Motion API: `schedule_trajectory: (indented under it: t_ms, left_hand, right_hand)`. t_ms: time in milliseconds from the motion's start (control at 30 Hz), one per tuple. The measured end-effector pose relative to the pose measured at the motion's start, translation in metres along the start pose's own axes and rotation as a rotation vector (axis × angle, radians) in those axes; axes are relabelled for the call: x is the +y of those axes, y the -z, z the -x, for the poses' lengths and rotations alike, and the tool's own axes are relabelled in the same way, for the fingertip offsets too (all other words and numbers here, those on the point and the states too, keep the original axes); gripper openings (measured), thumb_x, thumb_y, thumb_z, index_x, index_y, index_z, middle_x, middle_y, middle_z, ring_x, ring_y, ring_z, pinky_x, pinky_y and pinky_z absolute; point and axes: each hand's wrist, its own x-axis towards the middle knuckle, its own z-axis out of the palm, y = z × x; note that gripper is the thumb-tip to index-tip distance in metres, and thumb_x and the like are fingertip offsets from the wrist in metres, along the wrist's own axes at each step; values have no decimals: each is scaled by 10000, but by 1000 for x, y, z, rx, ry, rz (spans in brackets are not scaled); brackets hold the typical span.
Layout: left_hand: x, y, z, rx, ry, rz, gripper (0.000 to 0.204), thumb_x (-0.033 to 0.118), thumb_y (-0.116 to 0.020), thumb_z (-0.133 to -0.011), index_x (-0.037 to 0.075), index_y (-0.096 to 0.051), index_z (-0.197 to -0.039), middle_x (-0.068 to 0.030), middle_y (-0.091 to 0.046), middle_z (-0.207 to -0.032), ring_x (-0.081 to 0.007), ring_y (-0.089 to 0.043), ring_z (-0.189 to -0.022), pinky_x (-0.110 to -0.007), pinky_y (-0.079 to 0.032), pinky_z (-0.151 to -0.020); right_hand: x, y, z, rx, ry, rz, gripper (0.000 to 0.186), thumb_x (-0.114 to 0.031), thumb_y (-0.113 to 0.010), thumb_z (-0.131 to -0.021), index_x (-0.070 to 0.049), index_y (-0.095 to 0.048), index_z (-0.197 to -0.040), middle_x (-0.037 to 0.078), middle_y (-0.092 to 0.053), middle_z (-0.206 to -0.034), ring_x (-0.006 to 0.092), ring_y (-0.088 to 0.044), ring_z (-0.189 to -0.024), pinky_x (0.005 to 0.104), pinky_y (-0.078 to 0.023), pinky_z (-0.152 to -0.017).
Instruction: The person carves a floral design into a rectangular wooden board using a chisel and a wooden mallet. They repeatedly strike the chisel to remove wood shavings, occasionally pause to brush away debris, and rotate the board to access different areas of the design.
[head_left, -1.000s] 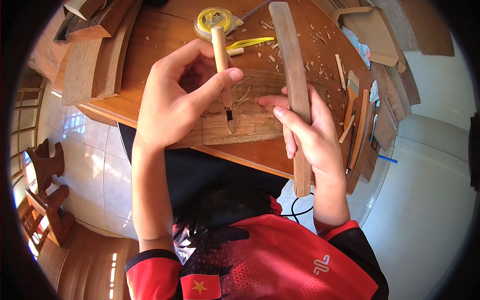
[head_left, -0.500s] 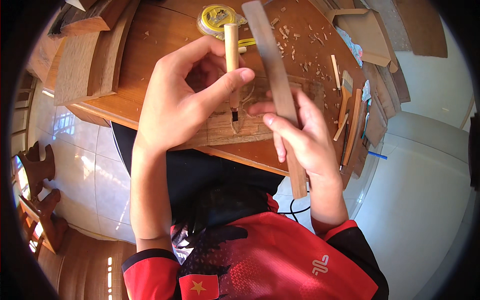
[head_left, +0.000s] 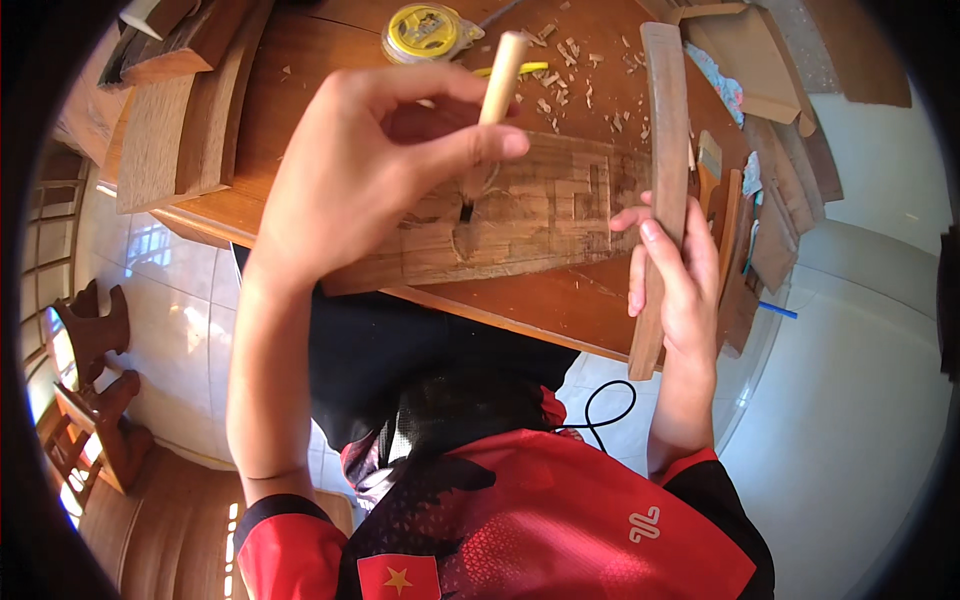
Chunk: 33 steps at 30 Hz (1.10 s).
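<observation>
My left hand [head_left: 370, 165] is closed around a chisel [head_left: 503, 78] with a pale wooden handle. The chisel leans to the right at the top, and its dark blade meets a carved recess in a brown wooden board [head_left: 550, 240] lying at the table's near edge. Shallow lines and cut patches mark the board's face. My right hand [head_left: 678, 285] grips a long, flat wooden bar [head_left: 666, 110] near its lower half, held roughly upright. That bar stands off to the right, apart from the chisel.
A yellow tape measure [head_left: 422, 32] lies beyond my left hand. Wood chips [head_left: 570, 50] litter the far tabletop. Thick wooden pieces [head_left: 180, 135] are stacked at the left edge. On the right sit a flat brush [head_left: 708, 165], an open cardboard box [head_left: 755, 70] and several boards.
My right hand has swung the wooden bar rightward, away from the chisel. The chisel's handle has tipped to the right, while its blade stays at the recess.
</observation>
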Motion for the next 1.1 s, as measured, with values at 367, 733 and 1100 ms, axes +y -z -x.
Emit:
schedule_trajectory:
  t_ms: [367,733,1100]
  left_hand:
    - [15,-53,-59,-358,-197,-359,263,140,-820,-885,-20,-770,-1088,-49,-740,-913,-107,-671,-766,-275,-546,-708]
    - [4,-61,-78,-580,-487,-194,276,194,-775,-936,23,-766,-1153,-134,-772,-1062,-217,-735,-930,-348,-590,-809]
    - [-9,-57,-91,-712,-257,-177,372,327,-738,-958,100,-747,-1253,-142,-757,-1201,-271,-735,-1057,-423,-586,-947]
  right_hand:
    - [25,44,23,-16,72,-107,370,-167,-558,-1055,41,-475,-1350,150,-674,-919,75,-480,-473,220,-386,-442]
    - [36,60,40,-4,70,-101,435,-197,-569,-1028,53,-459,-1367,133,-644,-875,66,-467,-469,214,-377,-445]
    - [31,47,54,285,236,-489,507,-381,-314,-1134,49,-466,-1354,111,-561,-787,112,-448,-415,238,-369,-385]
